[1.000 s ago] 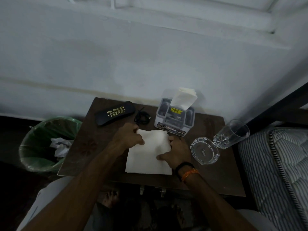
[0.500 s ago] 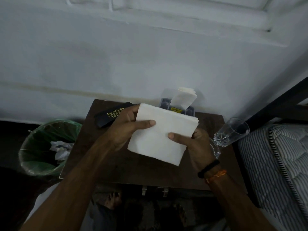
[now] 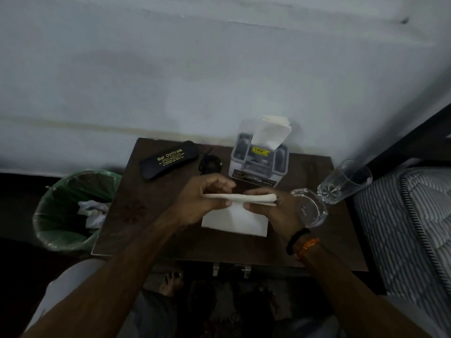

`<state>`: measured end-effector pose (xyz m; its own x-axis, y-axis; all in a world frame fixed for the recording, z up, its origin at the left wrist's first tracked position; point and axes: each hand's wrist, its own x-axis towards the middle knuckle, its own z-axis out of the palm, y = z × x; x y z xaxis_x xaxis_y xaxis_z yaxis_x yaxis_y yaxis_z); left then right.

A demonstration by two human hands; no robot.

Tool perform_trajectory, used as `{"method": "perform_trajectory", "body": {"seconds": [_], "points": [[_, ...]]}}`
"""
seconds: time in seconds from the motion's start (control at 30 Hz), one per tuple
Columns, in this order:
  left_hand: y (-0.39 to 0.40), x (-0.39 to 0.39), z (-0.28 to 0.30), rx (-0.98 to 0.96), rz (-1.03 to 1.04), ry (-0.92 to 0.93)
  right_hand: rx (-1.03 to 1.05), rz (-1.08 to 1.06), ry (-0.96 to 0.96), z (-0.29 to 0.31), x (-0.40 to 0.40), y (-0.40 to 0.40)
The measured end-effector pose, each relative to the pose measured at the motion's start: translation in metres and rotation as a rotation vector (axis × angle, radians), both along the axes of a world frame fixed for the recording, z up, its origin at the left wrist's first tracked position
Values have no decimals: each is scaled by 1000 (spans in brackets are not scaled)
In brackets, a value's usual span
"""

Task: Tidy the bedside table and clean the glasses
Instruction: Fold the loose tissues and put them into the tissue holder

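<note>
— holding what?
— a folded tissue (image 3: 240, 198), pinched edge-on above the table (image 3: 117, 230). left hand (image 3: 205, 198) gripping one end, right hand (image 3: 271, 206) gripping the other; both grips closed on it, thumbs below, fingers curled over the top.
— and underneath?
— a second flat white tissue (image 3: 234, 222), lying on the table just below the hands.
— glasses anywhere?
— only the black glasses case (image 3: 168, 159), shut, at the back left of the table, well apart from both hands. probably inside it; cannot tell. small dark coiled thing (image 3: 210, 164) just beside it, too dim to name.
— so cleaning not started?
— looks that way. tissue ready, case unopened, no lenses in view. early in the task, by the look of it.
— tidying?
— partly done at best. crumpled paper (image 3: 91, 213) already in the green-lined bin (image 3: 61, 235) left of the table. tissue box (image 3: 258, 162) at the back, a sheet sticking up. glass ashtray (image 3: 308, 207) near the right hand, a drinking glass (image 3: 345, 182) just beyond it at the table's right edge, beside the bed (image 3: 415, 228).
— left to do?
— likely opening the case, wiping the lenses, clearing the loose tissue.
</note>
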<state>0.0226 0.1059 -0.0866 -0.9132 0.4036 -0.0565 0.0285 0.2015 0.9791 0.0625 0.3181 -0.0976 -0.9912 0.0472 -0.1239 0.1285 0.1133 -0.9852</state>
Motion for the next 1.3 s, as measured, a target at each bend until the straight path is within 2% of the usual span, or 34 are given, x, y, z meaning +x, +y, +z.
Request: {"method": "perform_trajectory", "body": {"seconds": [0.1,0.2,0.27,0.43,0.6,0.7,0.8,0.9,1.03,1.13,1.3], "points": [[0,-1,-3,-52,19,7,-5,-12,-3,-4,-4,2],[2,-2,5,48,98,60,-46,-41,80,0,-7,0],[4,-4,4,46,117,100,-24,-42,106,-3,-8,0],[4,-4,-20,-381,169,158,235,7,-26,-26,-5,2],[4,-12,-25,-458,191,53,431,61,7,-29,-13,-1],[5,-14,-31,-473,187,-19,370,37,-30,-28,-14,-2],[2,-18,-25,-400,220,-43,165,37,-59,-15,-17,2],[-3,-20,-4,-123,242,-84,-59,49,-54,4,-21,7],[-4,-14,23,176,205,-40,-174,104,-22,17,-23,8],[1,-7,28,233,197,-4,-176,121,-7,16,-22,4],[3,-6,24,185,186,26,-158,32,78,12,-21,-4]]}}
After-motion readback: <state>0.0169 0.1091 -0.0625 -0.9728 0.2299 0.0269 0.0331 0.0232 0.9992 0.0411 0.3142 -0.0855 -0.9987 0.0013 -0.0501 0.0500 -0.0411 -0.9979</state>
